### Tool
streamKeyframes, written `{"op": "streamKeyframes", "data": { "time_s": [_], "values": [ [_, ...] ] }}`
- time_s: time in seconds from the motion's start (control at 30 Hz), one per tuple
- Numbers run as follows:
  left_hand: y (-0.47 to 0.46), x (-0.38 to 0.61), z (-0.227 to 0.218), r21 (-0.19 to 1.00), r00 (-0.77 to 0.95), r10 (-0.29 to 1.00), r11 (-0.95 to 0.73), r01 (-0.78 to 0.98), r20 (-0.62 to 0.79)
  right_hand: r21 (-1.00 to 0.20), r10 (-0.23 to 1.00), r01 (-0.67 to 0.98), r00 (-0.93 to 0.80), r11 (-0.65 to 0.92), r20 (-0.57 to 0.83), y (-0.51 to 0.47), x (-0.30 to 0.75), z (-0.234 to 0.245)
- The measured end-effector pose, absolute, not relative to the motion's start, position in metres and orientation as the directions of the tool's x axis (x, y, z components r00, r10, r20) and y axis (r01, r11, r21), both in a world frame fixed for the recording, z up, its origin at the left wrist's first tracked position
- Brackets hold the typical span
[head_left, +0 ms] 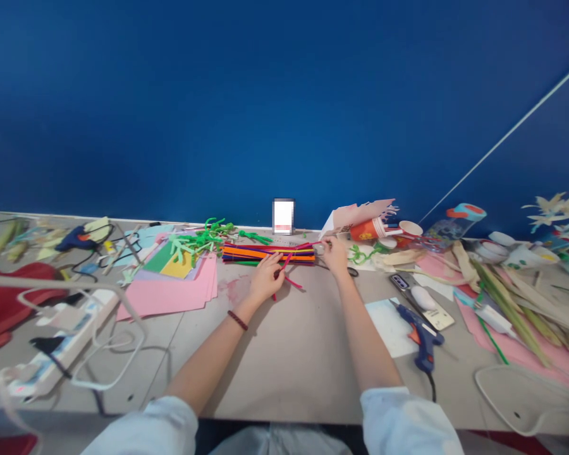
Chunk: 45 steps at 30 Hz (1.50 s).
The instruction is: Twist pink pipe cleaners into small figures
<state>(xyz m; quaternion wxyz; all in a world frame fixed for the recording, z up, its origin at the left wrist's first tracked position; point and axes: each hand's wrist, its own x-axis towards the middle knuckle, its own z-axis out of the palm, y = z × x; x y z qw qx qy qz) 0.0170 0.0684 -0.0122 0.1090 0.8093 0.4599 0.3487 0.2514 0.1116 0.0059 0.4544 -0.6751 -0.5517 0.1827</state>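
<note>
A bundle of pipe cleaners (239,254), orange, purple, red and yellow, lies lengthwise near the back of the table. My left hand (265,279) is at the front of its middle, fingers curled round a pink pipe cleaner (294,285) whose bent lengths stick out below and beside the fingers. At the right end of the bundle, my right hand (336,255) pinches the tip of a pinkish-red strand; exactly where that strand runs among the others is hard to see. A phone (283,216) with a lit, blurred screen stands upright behind the bundle.
Left are pink paper sheets (165,297), green pipe-cleaner shapes (213,232) and a white power strip (66,344) with cables. Right are a glue gun (424,341), a phone (436,316), red paper cups (364,230) and dried husks (507,303). A blue wall (284,114) rises behind.
</note>
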Motion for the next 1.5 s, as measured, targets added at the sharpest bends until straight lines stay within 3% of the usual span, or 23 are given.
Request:
{"op": "streamKeyframes", "data": {
  "time_s": [0.07,0.13,0.27,0.47,0.53,0.6,0.67,0.73,0.83,0.93,1.1,1.2,1.27,1.33,1.5],
  "values": [
    [0.069,0.017,-0.013,0.496,0.336,0.823,-0.55,0.672,0.458,-0.947,0.907,0.32,0.408,-0.035,0.104,0.114,0.259,0.005],
    [0.069,0.017,-0.014,0.494,0.338,0.825,-0.547,0.676,0.453,-0.983,0.907,0.166,0.421,-0.084,-0.007,0.115,0.268,0.007],
    [0.069,0.018,-0.014,0.489,0.335,0.827,-0.544,0.682,0.452,-0.993,0.897,-0.024,0.426,-0.118,-0.117,0.109,0.289,0.017],
    [0.069,0.018,-0.014,0.487,0.334,0.831,-0.537,0.689,0.445,-0.955,0.836,-0.295,0.517,-0.03,-0.186,0.094,0.329,0.046],
    [0.069,0.018,-0.014,0.484,0.339,0.83,-0.54,0.688,0.443,-0.937,0.799,-0.347,0.573,0.034,-0.183,0.09,0.338,0.059],
    [0.069,0.018,-0.014,0.483,0.342,0.828,-0.543,0.687,0.445,-0.848,0.649,-0.446,0.741,0.287,-0.17,0.083,0.342,0.076],
    [0.068,0.018,-0.013,0.48,0.342,0.827,-0.544,0.688,0.447,-0.742,0.51,-0.4,0.855,0.538,-0.091,0.07,0.34,0.098],
    [0.068,0.018,-0.012,0.475,0.346,0.826,-0.546,0.69,0.446,-0.637,0.451,-0.355,0.893,0.684,-0.012,0.051,0.334,0.122],
    [0.068,0.017,-0.012,0.463,0.358,0.815,-0.56,0.687,0.455,-0.583,0.583,-0.407,0.8,0.703,0.144,0.023,0.319,0.154],
    [0.068,0.017,-0.014,0.449,0.367,0.8,-0.579,0.681,0.474,-0.698,0.816,-0.476,0.508,0.534,0.277,0.016,0.3,0.164],
    [0.067,0.016,-0.015,0.442,0.369,0.799,-0.579,0.685,0.475,-0.947,0.954,-0.198,0.213,0.253,0.211,0.055,0.251,0.12],
    [0.068,0.016,-0.015,0.446,0.367,0.796,-0.584,0.679,0.482,-0.981,0.994,0.187,0.075,0.058,0.074,0.08,0.221,0.079],
    [0.069,0.016,-0.015,0.448,0.374,0.791,-0.591,0.67,0.484,-0.834,0.999,0.551,-0.006,0.039,0.043,0.087,0.208,0.057],
    [0.07,0.015,-0.015,0.451,0.381,0.793,-0.592,0.668,0.476,-0.6,0.996,0.797,-0.085,0.073,0.008,0.088,0.201,0.043],
    [0.071,0.016,-0.016,0.45,0.373,0.798,-0.583,0.676,0.474,-0.263,0.999,0.964,-0.03,0.024,-0.02,0.081,0.196,0.039]
  ]
}}
